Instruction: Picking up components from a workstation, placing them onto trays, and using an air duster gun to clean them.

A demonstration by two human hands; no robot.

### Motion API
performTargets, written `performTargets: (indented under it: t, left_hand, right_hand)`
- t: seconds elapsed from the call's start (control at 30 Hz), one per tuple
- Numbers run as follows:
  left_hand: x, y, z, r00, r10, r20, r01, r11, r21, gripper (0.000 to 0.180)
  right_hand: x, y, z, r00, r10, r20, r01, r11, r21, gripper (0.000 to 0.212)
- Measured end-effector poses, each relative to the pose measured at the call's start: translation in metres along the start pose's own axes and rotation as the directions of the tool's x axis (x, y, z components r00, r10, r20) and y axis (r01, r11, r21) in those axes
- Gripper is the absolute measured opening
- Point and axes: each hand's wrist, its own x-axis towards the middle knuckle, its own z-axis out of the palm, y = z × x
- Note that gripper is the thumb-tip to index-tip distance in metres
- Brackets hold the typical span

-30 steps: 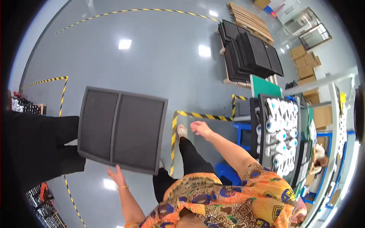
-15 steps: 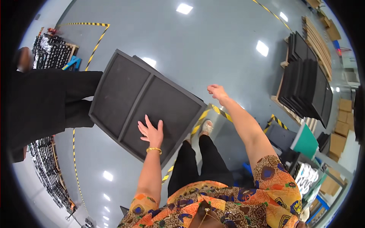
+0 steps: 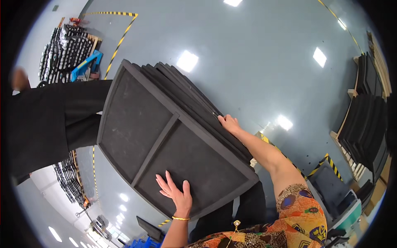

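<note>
Trays (image 3: 206, 153), matte black 2-recess rectangles, stack under the left hand (image 3: 181, 198), fingers apart; the right hand (image 3: 230, 124) curls at their edges, grip unclear.

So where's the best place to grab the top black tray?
Probably grip the top black tray by its raised rim, near both ends of the divider, coming from both long sides. The rim gives an edge to hook, and the divider crosses near the middle, which should help balance. The flat bottom, under the spread left hand, offers little to hold.
</note>
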Motion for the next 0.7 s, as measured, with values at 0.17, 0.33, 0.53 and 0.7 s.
performTargets:
  t: [0.17, 0.33, 0.53, 0.7]
  left_hand:
    - [0.003, 0.012, -0.004, 1.0, 0.022, 0.007, -0.023, 0.993, 0.112, 0.072]
    - [0.004, 0.01, 0.0, 1.0, 0.016, -0.014, -0.014, 0.99, 0.143, 0.071]
    - [0.002, 0.016, -0.004, 0.999, 0.034, 0.006, -0.035, 0.99, 0.14, 0.07]
    - [0.001, 0.013, -0.005, 1.0, 0.03, 0.007, -0.031, 0.99, 0.135, 0.071]
  right_hand:
    - [-0.005, -0.003, -0.004, 0.997, -0.055, -0.045, 0.053, 0.997, -0.055, 0.059]
    - [-0.016, -0.011, -0.008, 0.992, -0.124, 0.018, 0.125, 0.986, -0.113, 0.055]
    - [-0.031, -0.019, -0.013, 0.996, -0.08, -0.04, 0.078, 0.996, -0.049, 0.064]
    - [-0.017, -0.02, -0.021, 0.998, -0.002, 0.055, 0.003, 1.0, -0.017, 0.075]
